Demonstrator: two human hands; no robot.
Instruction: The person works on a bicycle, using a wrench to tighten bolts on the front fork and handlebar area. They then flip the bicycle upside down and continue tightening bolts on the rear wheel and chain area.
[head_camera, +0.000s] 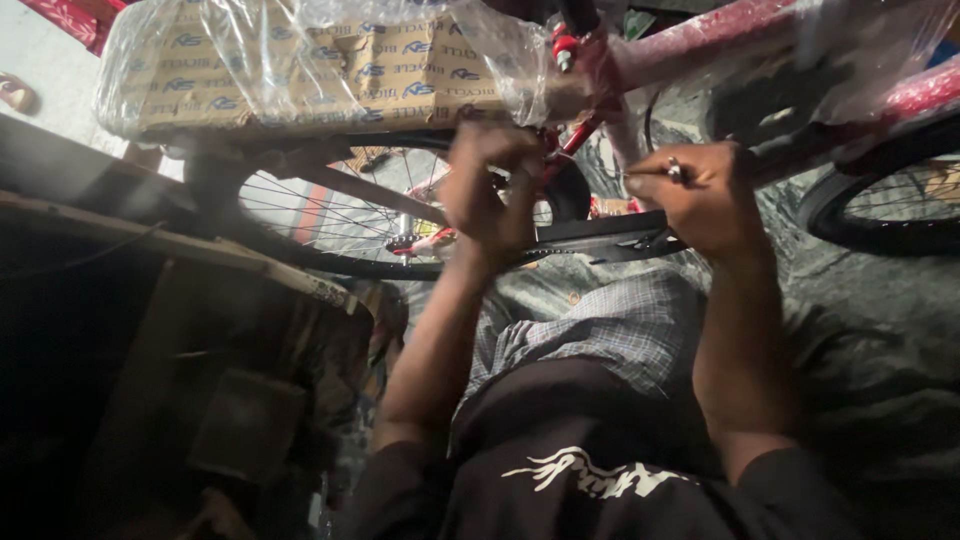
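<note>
Above the person's lap, a red bicycle frame (700, 40) wrapped in plastic and cardboard spans the view, a spoked wheel (350, 215) beneath it. The left hand (490, 195) curls closed by the black chain guard (600, 240); the right hand (705, 195) grips a small metal tool (675, 170) just above it.

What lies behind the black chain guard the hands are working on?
Behind the chain guard sits a spoked wheel with a black tyre and red frame tubes. The left hand and right hand cover the rest.

A crumpled grey tarp (880, 330) covers the floor (the bicycle's tyre (880, 235) rests on it).
</note>
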